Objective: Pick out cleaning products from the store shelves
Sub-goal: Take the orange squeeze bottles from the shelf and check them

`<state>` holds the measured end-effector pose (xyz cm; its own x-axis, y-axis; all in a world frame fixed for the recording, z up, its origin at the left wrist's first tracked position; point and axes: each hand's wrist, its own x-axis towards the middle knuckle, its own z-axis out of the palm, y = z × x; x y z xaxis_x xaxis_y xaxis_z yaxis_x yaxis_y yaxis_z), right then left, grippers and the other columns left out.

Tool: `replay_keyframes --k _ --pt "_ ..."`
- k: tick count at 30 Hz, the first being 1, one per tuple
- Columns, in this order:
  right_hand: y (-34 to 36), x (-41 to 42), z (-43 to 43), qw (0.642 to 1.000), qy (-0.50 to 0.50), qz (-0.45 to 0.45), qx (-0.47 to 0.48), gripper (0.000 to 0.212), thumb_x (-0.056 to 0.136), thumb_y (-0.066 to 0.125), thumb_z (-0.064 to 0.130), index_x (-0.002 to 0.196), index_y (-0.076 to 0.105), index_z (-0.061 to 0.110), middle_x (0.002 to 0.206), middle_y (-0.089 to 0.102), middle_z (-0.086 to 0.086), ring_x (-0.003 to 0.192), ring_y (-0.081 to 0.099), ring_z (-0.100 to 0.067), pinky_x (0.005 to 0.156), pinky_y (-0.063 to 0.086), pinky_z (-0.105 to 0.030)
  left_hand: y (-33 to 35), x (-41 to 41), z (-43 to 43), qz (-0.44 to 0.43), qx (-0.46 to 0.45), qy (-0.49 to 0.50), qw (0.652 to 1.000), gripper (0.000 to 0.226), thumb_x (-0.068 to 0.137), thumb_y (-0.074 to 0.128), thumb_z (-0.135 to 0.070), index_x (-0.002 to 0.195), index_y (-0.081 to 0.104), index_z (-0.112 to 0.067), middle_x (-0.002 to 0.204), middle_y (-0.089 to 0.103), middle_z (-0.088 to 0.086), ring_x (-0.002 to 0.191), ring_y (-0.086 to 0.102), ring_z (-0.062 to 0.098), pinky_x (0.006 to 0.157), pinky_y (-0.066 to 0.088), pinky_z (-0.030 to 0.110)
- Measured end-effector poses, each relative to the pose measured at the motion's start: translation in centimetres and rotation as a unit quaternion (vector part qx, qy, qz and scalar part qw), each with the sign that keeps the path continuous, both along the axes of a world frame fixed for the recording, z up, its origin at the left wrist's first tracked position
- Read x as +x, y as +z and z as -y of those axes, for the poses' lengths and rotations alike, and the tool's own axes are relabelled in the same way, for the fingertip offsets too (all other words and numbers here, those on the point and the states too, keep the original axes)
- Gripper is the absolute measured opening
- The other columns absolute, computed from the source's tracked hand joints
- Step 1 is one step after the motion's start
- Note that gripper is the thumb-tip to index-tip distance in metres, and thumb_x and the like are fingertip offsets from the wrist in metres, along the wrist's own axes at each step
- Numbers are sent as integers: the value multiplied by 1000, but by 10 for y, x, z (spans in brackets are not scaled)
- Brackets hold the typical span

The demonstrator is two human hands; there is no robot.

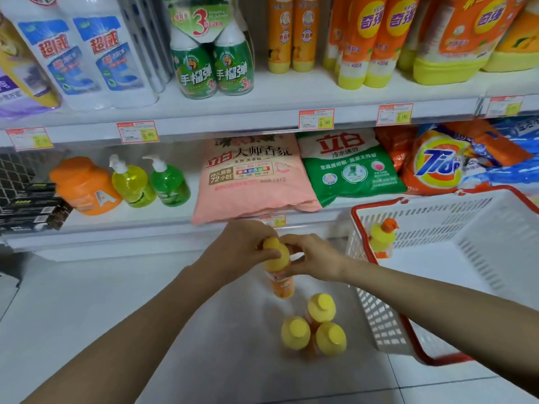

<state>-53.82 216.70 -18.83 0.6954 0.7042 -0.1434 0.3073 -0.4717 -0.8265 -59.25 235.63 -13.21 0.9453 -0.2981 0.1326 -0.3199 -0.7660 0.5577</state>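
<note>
Head-camera view of a store aisle: both hands meet over a white tiled floor (87, 301), gripping an orange detergent bottle (280, 277) by its top. The left hand (239, 246) curls its fingers round the yellow cap, while the right hand (313, 256) pinches the bottle's shoulder just below. The bottle hangs upright, clear of the floor and in front of the lower shelf (131, 225). 3 matching yellow-capped bottles (320, 309) stand clustered on the floor just beneath it. To the right sits a white basket (379, 319) with a red rim, holding 1 yellow bottle with an orange cap (380, 237). A pink laundry-powder bag (250, 179) and a green one (347, 167) lie on the shelf behind.
</note>
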Motion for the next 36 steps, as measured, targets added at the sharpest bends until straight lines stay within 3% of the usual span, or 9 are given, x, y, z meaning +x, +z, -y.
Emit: replay_keyframes --k 6,9,12,17,22,26,31,33,36 --pt "-1 1 29 968 71 -33 -237 62 85 76 36 138 50 15 133 56 -7 116 59 -22 99 47 -32 -53 -15 18 -67 41 21 997 29 86 71 -32 102 68 -8 95 67 8 90 61 23 81 43 36" --pt "4 -7 45 944 117 -41 -307 54 81 79 37 125 59 13 127 60 -4 100 58 -12 83 44 -21 -74 -18 27 -98 57 25 993 29 85 70 -35 102 67 -11 97 67 5 92 59 23 80 41 35" --pt "0 -20 50 945 119 30 -303 38 82 79 31 110 65 9 112 68 -5 101 63 -20 81 46 -30 -87 -17 34 -110 78 15 991 30 84 70 -37 101 66 -13 97 67 4 93 59 21 78 38 32" --pt "-3 -24 50 915 161 183 -321 26 84 67 24 104 68 7 97 70 -13 92 62 -32 78 48 -40 -94 -15 42 -113 80 -8 990 30 82 71 -39 100 70 -15 98 69 3 94 61 21 68 31 28" --pt "-2 -21 52 919 169 182 -305 25 85 66 24 105 69 9 100 72 -10 92 64 -28 80 49 -39 -94 -17 47 -117 103 -41 987 31 81 71 -44 97 71 -18 97 71 1 90 62 20 64 25 25" --pt "0 -15 51 926 176 163 -293 25 86 68 22 108 70 12 104 72 -6 95 63 -26 77 46 -31 -89 -13 46 -129 154 -63 978 38 83 67 -50 100 67 -17 101 68 0 93 60 21 70 36 30" --pt "10 0 50 934 198 51 -294 38 85 76 30 118 68 12 116 69 -2 105 63 -20 89 49 -34 -65 0 38 -169 196 -95 961 46 87 58 -59 115 62 -23 112 61 -3 102 58 18 81 44 33" --pt "24 14 50 952 168 18 -253 40 85 76 28 119 67 9 116 70 -4 104 65 -18 91 50 -32 -43 14 27 -110 176 -51 977 42 89 58 -54 117 64 -23 116 62 -3 106 59 18 85 44 32" --pt "62 45 45 993 48 61 -94 25 88 73 23 108 72 9 103 75 -4 95 69 -16 86 54 -32 1 44 9 83 81 59 991 23 89 67 -29 105 70 -13 107 65 5 99 61 24 77 45 32"
